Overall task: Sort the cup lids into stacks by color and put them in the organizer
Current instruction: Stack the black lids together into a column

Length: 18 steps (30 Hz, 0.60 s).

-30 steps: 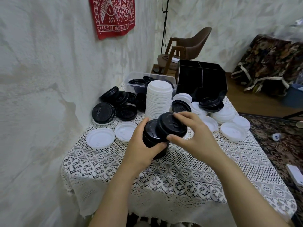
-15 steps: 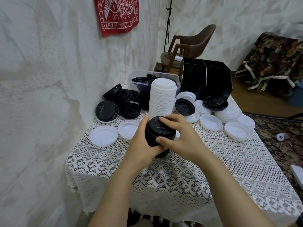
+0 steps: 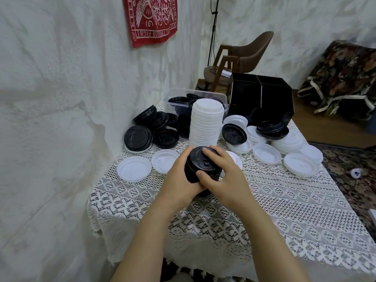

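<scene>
Mid-frame, the black lid stack [image 3: 195,164] is held by left grip [image 3: 179,183] and right grip [image 3: 225,177], both curled round it.

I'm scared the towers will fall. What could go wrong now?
1. The black stack, gripped by the left hand and pressed on top by the right hand, looks tilted; its lids might slide apart.
2. The tall white stack stands just behind it; a bump while lifting could topple it.
3. Loose white lids lie near the table's right edge and could get swept off.
</scene>
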Available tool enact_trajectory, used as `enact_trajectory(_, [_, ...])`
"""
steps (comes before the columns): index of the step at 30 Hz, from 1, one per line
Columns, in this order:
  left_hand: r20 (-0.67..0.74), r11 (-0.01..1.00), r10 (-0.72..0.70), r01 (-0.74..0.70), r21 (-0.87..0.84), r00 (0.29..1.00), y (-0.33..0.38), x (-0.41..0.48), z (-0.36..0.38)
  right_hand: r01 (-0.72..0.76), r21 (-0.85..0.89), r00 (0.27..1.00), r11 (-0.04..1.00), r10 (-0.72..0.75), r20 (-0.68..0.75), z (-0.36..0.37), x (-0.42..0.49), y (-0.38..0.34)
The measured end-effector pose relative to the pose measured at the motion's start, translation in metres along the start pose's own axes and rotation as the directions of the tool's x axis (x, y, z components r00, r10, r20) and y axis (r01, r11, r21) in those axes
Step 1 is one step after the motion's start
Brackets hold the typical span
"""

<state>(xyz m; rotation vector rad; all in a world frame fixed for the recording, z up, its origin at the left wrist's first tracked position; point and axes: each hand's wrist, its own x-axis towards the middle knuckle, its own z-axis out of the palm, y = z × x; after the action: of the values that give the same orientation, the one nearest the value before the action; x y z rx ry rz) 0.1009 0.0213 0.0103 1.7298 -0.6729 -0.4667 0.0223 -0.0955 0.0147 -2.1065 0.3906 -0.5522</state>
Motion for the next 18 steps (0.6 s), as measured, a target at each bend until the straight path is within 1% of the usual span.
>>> enact_trajectory(3, [0.009,1.0,-0.008,0.008,-0.009,1.0,-0.001,-0.001,-0.002,-0.003,0.036,1.0,0.999,0.003,-0.015,0.002,-0.001,0.002])
enact_trajectory(7, [0.118,0.999,0.045,-0.044,-0.017,0.992,-0.001,-0.001,-0.016,0.0,0.089,1.0,0.996,0.002,-0.019,0.002,0.001,0.002])
enact_trajectory(8, [0.113,0.999,0.053,-0.051,-0.018,0.992,0.001,-0.001,-0.02,0.0,0.093,1.0,0.996,0.002,-0.019,0.002,0.001,0.003])
enact_trajectory(10, [0.026,0.998,0.07,-0.07,0.007,0.997,0.002,0.003,-0.028,0.001,0.086,1.0,0.996,0.0,-0.011,0.002,0.0,0.004])
enact_trajectory(11, [-0.047,0.996,0.074,-0.072,0.05,0.996,0.002,0.007,-0.033,0.001,0.078,1.0,0.997,0.0,-0.005,0.002,0.0,0.004])
enact_trajectory(13, [-0.202,0.978,0.1,-0.059,0.199,0.974,0.001,0.019,-0.041,0.003,0.071,1.0,0.997,-0.003,0.004,0.001,0.001,0.004])
enact_trajectory(14, [-0.255,0.96,0.122,-0.049,0.276,0.959,0.0,0.027,-0.046,0.002,0.072,1.0,0.997,-0.002,0.007,0.001,0.001,0.004])
enact_trajectory(16, [-0.29,0.906,0.156,-0.02,0.423,0.944,-0.001,0.046,-0.053,0.003,0.079,1.0,0.997,-0.004,0.008,0.001,0.001,0.005])
enact_trajectory(18, [-0.236,0.815,0.153,0.012,0.58,0.96,-0.001,0.065,-0.057,0.002,0.098,1.0,0.995,-0.003,0.012,0.001,0.001,0.006])
